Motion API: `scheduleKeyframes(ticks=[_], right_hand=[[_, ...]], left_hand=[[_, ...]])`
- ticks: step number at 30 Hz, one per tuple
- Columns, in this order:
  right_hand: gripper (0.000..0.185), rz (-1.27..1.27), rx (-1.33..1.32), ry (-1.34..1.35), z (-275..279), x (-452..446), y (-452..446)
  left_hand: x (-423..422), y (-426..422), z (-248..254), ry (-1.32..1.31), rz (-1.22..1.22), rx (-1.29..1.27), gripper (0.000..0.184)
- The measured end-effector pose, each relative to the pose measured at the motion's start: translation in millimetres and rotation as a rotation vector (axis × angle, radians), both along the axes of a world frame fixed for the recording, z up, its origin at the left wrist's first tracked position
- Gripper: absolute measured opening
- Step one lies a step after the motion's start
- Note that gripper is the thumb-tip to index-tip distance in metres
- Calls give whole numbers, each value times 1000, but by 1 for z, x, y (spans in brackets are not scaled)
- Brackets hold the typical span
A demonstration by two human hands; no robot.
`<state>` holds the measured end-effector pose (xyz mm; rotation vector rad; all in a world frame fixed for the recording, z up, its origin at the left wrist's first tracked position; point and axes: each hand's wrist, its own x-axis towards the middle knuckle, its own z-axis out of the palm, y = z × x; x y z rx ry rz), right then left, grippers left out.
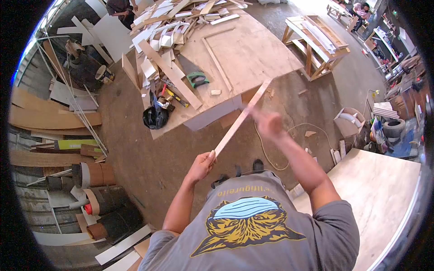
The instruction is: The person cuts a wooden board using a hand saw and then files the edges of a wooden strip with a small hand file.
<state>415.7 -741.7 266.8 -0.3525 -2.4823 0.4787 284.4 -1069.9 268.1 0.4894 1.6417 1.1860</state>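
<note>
A long, narrow wooden strip (235, 126) slants in front of my body, its far end close to the edge of the plywood-topped workbench (253, 49). My left hand (202, 166) is closed round the strip's near end. Beside the strip's upper half is my right hand (267, 123), smeared by motion; its fingers are too blurred to read, and whether it touches the wood is unclear. On the bench lie a green-handled saw (197, 80), a small wood block (216, 92) and an L-shaped thin wooden strip (217, 61).
Scrap wood (172, 27) is heaped on the bench's left part, near a black plastic bag (155, 116) and tools. A wooden stand (316, 43) is beyond, a pale board (375, 194) at right. Two other people are in the background. A hose (276, 168) crosses the floor.
</note>
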Motion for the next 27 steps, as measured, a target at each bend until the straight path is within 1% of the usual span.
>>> scheduleKeyframes(ticks=[2, 5, 6, 9, 10, 12, 13, 15, 16, 17, 19, 20, 22, 23, 24, 27], right_hand=[[45, -209, -71, 107, 23, -2, 3], [41, 204, 51, 67, -2, 6, -38], [40, 248, 35, -158, 16, 15, -51], [43, -78, -86, 154, 0, -1, -14], [44, -54, -39, 120, -5, 1, -16], [47, -18, 65, 67, -9, 2, -18], [45, 18, 91, 21, 1, 5, -22], [41, 111, 134, -89, 17, 19, -34], [42, -14, -6, 116, 4, 9, -17], [43, -29, 6, 82, -11, 12, -17], [45, -70, 44, 31, -9, 14, -21], [45, 118, 39, 153, -10, 14, -36], [48, 161, 120, -4, 4, 18, -34], [49, 185, 158, -87, 6, 22, -33], [54, 18, 92, 3, -16, 12, -17], [52, -151, -88, 248, -20, 4, -8]], left_hand=[[8, -6, -4, 15, 13, -5, 47], [5, -1, -5, 78, 2, -17, 45], [5, -2, 1, 76, -7, -17, 45], [9, -6, 2, 87, -4, -29, 45], [11, -7, 1, 96, 1, -34, 45], [14, -8, -1, 208, -5, -6, 46], [11, -7, -1, 270, -14, 10, 47], [10, -9, -9, 235, 0, 13, 47], [12, -13, -13, 211, 13, 12, 48], [16, -16, -16, 213, 12, 8, 47], [12, -13, -16, 235, 0, 13, 47], [10, -13, -15, 168, 7, 19, 46], [8, -17, -14, 27, 19, 25, 45], [6, -17, -14, 27, 11, 30, 45], [7, -18, -14, 23, 8, 33, 45], [8, -27, -14, -13, -4, 25, 45]])
